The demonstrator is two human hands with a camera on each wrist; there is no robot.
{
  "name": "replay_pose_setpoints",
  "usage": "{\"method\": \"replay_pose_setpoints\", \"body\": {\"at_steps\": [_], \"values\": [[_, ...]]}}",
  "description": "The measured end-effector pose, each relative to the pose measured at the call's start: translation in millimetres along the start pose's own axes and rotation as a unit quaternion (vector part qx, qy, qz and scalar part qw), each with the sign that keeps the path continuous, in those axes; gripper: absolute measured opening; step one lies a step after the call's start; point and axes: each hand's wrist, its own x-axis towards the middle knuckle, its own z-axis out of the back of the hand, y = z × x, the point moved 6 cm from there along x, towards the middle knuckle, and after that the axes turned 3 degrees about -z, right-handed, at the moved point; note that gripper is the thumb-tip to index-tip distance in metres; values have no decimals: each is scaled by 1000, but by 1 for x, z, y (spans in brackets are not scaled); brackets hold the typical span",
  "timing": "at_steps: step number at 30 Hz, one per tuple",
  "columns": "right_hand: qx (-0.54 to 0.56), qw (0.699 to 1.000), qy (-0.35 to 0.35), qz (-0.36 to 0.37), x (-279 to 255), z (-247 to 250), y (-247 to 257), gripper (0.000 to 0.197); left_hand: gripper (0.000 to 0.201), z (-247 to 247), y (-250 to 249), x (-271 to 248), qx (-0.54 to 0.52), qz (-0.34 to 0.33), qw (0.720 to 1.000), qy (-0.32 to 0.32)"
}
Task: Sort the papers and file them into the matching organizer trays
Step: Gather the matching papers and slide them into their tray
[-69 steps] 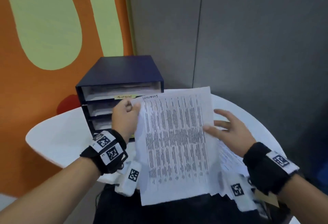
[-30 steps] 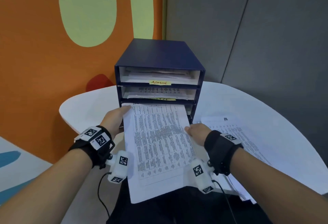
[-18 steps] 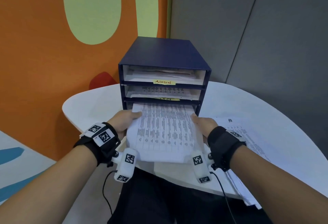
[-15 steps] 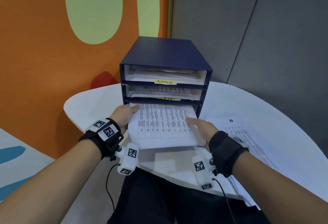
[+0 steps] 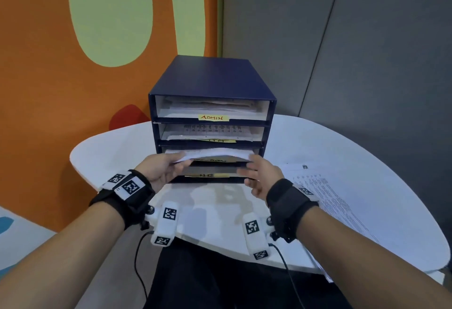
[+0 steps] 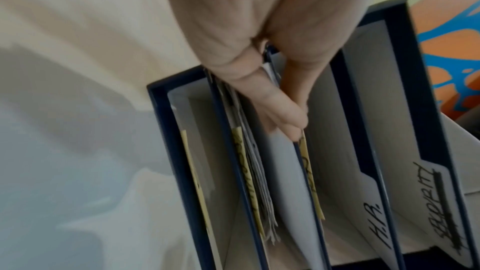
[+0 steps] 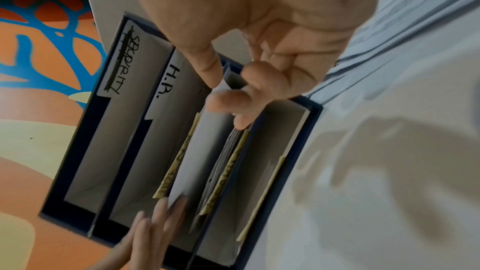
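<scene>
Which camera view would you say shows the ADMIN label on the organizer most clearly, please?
The head view: the ADMIN label faces the camera, its lettering readable. Both wrist views catch it only edge-on, as a thin yellow strip, unreadable.

Right hand (image 7: 259, 28): thumb and fingers pinch one end of a bowed white sheet (image 7: 192, 151) in the dark blue organizer (image 7: 315, 108), in the tray beside the H.R. tab (image 7: 168, 81). Left hand (image 7: 148, 233): straight fingers touch the sheet's other end.
</scene>
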Motion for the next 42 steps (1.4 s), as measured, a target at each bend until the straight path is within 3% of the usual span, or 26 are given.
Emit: {"method": "replay_pose_setpoints", "body": {"at_steps": [3, 6, 10, 18, 20, 22, 23, 25, 28, 33, 36, 39, 40, 42], "values": [[-10, 1000, -7, -7, -1, 19, -8, 22, 24, -12, -2, 2, -59, -55, 997, 18], [-15, 1000, -21, -7, 1, 41, -12, 15, 10, -26, 3, -1, -17, -60, 997, 38], [-79, 996, -38, 22, -5, 71, -10, 18, 32, -41, 11, -9, 48, -28, 993, 101], [-177, 976, -115, 62, -13, 161, -4, 24, 25, -116, 29, -54, 247, -16, 944, 217], [-335, 932, -123, 66, -10, 178, -7, 42, 23, -142, 41, -54, 282, -30, 936, 206], [-528, 843, -94, 45, -7, 183, -16, 60, 23, -169, 57, -46, 305, -47, 932, 192], [-584, 807, -79, 38, -6, 184, -21, 63, 26, -183, 66, -40, 323, -58, 926, 187], [-627, 774, -66, 48, -7, 183, -27, 58, 36, -211, 81, -26, 400, -101, 895, 171], [-631, 769, -72, 68, -10, 181, -31, 53, 59, -242, 89, -11, 504, -173, 836, 133], [-623, 773, -86, 84, -11, 182, -36, 50, 78, -264, 95, 22, 572, -170, 798, 84], [-611, 783, -91, 74, -8, 185, -37, 52, 67, -264, 90, 30, 538, -154, 825, 79], [-616, 779, -89, 76, -4, 186, -38, 54, 5, -268, 76, 23, 524, -239, 815, 64], [-620, 775, -92, 77, -4, 185, -38, 54, 18, -268, 75, 22, 525, -257, 809, 60], [-637, 757, -116, 83, -4, 188, -38, 65, 24, -269, 71, 11, 521, -293, 798, 69]]}}
